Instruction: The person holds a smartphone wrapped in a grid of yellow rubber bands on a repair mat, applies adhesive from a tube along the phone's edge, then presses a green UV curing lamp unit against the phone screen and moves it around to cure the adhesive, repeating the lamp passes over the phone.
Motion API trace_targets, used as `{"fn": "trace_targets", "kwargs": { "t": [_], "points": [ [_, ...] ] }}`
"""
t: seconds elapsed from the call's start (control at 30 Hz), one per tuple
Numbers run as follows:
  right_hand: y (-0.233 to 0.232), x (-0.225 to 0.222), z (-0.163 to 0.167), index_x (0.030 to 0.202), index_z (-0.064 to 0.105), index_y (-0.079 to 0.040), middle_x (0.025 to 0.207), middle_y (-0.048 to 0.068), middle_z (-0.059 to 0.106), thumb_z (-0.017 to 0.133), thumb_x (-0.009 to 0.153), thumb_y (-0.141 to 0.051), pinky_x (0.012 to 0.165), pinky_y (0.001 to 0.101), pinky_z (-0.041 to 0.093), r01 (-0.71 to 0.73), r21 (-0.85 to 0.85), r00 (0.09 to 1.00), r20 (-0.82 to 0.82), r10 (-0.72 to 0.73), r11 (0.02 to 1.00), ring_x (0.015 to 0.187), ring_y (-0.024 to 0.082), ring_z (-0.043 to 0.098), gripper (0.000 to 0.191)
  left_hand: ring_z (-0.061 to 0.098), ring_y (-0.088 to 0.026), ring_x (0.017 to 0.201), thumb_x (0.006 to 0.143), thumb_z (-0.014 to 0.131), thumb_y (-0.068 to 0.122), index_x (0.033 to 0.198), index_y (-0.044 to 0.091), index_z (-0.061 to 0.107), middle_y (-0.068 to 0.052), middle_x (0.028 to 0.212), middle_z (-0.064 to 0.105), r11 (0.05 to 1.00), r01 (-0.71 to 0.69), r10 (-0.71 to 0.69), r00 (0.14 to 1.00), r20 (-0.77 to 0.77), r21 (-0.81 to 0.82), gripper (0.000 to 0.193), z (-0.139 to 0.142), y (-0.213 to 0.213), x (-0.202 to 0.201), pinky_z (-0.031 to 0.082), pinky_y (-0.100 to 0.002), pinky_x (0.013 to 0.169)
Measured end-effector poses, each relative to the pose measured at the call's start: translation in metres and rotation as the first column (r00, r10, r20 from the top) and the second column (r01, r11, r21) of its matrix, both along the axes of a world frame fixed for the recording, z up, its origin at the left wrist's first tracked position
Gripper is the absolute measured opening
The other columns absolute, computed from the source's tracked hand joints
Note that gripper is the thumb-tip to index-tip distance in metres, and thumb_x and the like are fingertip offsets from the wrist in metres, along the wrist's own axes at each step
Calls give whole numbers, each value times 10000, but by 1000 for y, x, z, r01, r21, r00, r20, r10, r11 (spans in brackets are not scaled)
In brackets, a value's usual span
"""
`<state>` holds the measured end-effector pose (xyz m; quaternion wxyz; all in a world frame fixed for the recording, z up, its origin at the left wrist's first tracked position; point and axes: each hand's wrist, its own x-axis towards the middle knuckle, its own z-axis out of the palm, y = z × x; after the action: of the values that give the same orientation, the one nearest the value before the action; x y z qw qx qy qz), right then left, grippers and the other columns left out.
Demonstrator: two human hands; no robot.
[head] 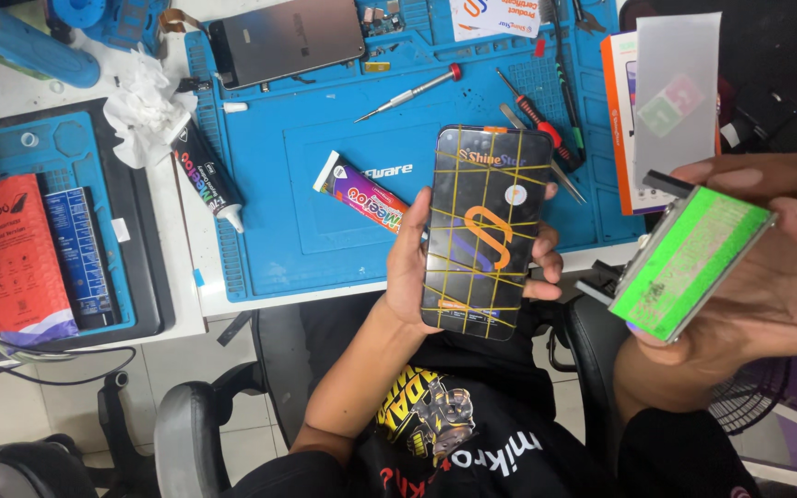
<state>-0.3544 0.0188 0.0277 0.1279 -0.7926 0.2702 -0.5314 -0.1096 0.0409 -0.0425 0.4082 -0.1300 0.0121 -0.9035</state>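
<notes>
My left hand holds a black smartphone upright over my lap; its screen carries an orange logo and is bound with thin yellow rubber bands crossing it. My right hand, close to the camera at the right, grips a flat rectangular sheet with a bright green face, tilted, next to the phone. A translucent grey film stands up behind the green sheet.
A blue work mat covers the white table; on it lie two glue tubes, a screwdriver, red-handled tools, a dark phone panel and crumpled tissue. An orange-and-white box sits right. A second mat with a red packet lies left.
</notes>
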Motion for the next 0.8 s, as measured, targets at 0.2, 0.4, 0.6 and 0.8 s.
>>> {"fn": "trace_targets", "kwargs": {
  "t": [0.2,0.4,0.6,0.8],
  "points": [
    [3,-3,-8,1497,415,-59,1310,259,558,881,782,-445,867,393,681,-20,6,1000,21,20,1000,1016,316,671,936,568,-400,1171,1075,373,669,1571,-68,306,-248,1219,539,1000,-5,6,1000,-9,11,891,4,-4,1,518,-526,1056],
    [-3,10,8,1465,418,-31,1297,254,545,882,793,-436,875,403,682,-41,-1,999,23,41,999,1066,323,696,912,568,-403,1159,1055,372,671,1564,-82,307,-259,1216,542,1000,0,0,1000,-19,31,912,4,-5,1,539,-539,1018],
    [-9,10,17,1417,408,7,1243,269,536,888,800,-417,860,429,663,-73,-24,995,-65,72,997,1058,358,676,889,566,-416,1175,1062,368,702,1585,-89,290,-278,1174,563,999,35,-35,999,26,-7,952,-3,-2,5,533,-549,1041],
    [-9,6,6,1385,444,35,1216,264,552,895,789,-381,820,413,660,-48,-77,998,-41,45,996,1041,359,694,855,568,-431,1213,1046,369,691,1609,-88,263,-292,1255,557,999,47,-47,999,19,2,967,-3,-2,5,546,-584,1014]
  ]
}}
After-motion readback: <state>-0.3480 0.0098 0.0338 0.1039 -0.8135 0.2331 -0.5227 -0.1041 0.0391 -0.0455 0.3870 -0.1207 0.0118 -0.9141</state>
